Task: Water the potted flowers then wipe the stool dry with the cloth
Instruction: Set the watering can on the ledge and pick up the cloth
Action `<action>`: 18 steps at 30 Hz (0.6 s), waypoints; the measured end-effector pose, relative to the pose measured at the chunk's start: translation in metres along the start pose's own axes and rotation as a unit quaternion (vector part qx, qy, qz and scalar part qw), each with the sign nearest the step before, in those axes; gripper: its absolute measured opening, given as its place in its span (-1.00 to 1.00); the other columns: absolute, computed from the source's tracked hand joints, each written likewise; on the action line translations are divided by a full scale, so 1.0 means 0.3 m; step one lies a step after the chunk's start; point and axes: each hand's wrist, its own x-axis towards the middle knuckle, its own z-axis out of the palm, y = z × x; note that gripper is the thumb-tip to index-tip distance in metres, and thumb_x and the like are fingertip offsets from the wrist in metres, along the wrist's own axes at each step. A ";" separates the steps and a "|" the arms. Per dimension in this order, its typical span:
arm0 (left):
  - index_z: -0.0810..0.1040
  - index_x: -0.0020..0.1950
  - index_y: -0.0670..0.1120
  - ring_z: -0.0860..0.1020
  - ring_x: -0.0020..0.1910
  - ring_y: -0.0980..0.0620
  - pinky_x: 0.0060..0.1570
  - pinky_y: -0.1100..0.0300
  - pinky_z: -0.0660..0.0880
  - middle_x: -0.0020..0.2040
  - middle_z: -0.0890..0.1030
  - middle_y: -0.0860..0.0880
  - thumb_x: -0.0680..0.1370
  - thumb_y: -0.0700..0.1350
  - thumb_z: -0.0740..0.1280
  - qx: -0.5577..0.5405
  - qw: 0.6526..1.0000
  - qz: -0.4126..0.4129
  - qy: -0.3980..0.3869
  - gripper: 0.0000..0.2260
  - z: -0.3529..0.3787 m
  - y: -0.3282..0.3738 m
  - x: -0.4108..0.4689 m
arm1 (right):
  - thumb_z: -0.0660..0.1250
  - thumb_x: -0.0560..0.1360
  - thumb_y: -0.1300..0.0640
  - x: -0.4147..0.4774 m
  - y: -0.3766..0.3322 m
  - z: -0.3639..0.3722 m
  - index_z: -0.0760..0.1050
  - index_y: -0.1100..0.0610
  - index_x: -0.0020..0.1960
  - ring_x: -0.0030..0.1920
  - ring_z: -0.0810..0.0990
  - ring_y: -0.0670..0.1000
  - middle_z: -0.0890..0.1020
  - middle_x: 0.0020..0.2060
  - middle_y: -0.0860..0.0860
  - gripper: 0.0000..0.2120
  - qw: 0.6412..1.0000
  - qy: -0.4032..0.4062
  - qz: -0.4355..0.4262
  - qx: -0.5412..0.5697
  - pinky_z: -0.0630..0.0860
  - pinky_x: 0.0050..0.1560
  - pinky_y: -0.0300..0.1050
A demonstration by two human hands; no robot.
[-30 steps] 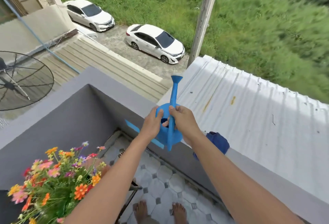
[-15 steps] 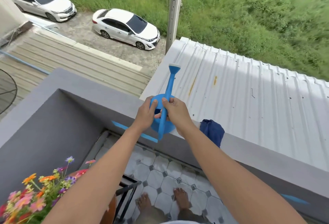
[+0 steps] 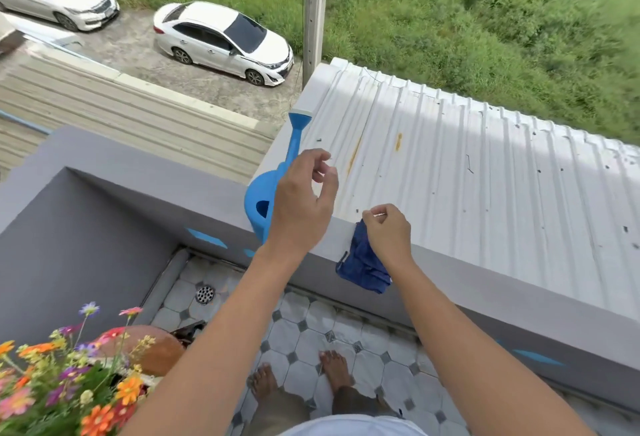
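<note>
A blue watering can (image 3: 260,200) stands on the grey balcony wall's top (image 3: 166,179), spout pointing away. My left hand (image 3: 302,207) hovers just above and in front of it, fingers loosely curled, holding nothing. My right hand (image 3: 387,231) pinches the top of a dark blue cloth (image 3: 362,267) that drapes over the wall's inner edge. The potted flowers (image 3: 65,376), orange, pink and purple, fill the lower left. Beside them shows the brown round stool top (image 3: 157,349), partly hidden by the blooms.
A white corrugated roof (image 3: 467,175) lies beyond the wall. The tiled balcony floor (image 3: 304,328) has a drain (image 3: 205,294) near the corner, and my bare feet (image 3: 301,376) stand on it. Two white cars (image 3: 221,40) and grass lie far below.
Both hands have let go of the watering can, which now rests on the wall. My right hand has moved right onto the blue cloth. My left hand has lifted off the can.
</note>
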 end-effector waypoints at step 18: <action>0.60 0.08 -0.07 0.54 -0.02 -0.02 -0.03 0.14 0.49 -0.04 0.53 0.01 0.52 -0.05 0.43 0.121 0.944 -0.223 -0.211 -0.82 0.488 -0.334 -0.366 | 0.28 0.54 0.20 0.078 0.265 -0.068 0.55 0.27 0.13 0.01 0.60 0.12 0.63 -0.02 0.10 -0.78 0.995 -0.025 -0.015 -0.091 0.53 -0.04 -0.04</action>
